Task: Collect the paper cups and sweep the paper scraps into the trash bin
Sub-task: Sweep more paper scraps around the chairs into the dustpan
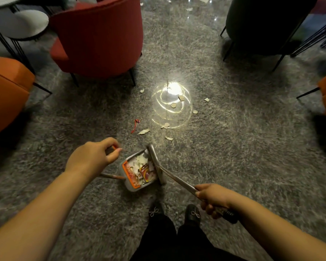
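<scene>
A grey dustpan [129,186] with an orange comb edge stands on the floor in front of my feet, holding white scraps and coloured wrappers. My left hand [91,157] grips the top of its upright handle. My right hand [213,199] grips the broom handle [179,180], and the grey broom head [156,162] lies against the pan's right side. Several white paper scraps [173,105] lie scattered on the shiny grey floor just beyond the pan, with a red strip [135,126] among them. No paper cup or trash bin is in sight.
A red armchair [100,36] stands ahead on the left and a dark chair [262,25] ahead on the right. Orange seats [6,91] flank both sides. A round table base [29,25] is at the far left. More scraps [189,9] lie farther off.
</scene>
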A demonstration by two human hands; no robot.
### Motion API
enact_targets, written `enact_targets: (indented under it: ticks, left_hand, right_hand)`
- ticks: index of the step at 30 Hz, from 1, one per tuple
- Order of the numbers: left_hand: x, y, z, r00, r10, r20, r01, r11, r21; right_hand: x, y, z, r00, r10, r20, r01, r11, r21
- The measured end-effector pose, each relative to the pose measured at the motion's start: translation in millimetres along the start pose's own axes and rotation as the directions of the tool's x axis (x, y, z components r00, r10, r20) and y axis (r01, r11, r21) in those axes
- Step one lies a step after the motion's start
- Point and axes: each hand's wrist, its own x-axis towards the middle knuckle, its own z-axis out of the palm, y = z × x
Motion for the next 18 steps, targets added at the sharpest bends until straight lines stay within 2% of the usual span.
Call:
enact_targets:
  ticks: [3, 8, 18]
  left_hand:
    - [-2.3, -9.5, -5.7, 0.998, -0.048, -0.044, 0.047, 0.999, -0.010]
    - [-0.6, -21.5, -17.0, 0.992, -0.094, -0.087, 0.091, 0.995, -0.037]
    - [35.9, -49.3, -35.6, 0.976, -0.168, -0.138, 0.165, 0.986, -0.033]
  right_hand:
    - [-0.6, -8.8, -3.3, 1.000, 0.004, -0.023, -0.003, 1.000, 0.012]
    - [5.1, -23.3, -7.2, 0.998, 0.042, -0.035, -0.035, 0.982, 0.184]
    - [29.0, -72.9, -37.0, 0.995, 0.033, -0.091, -0.005, 0.955, 0.297]
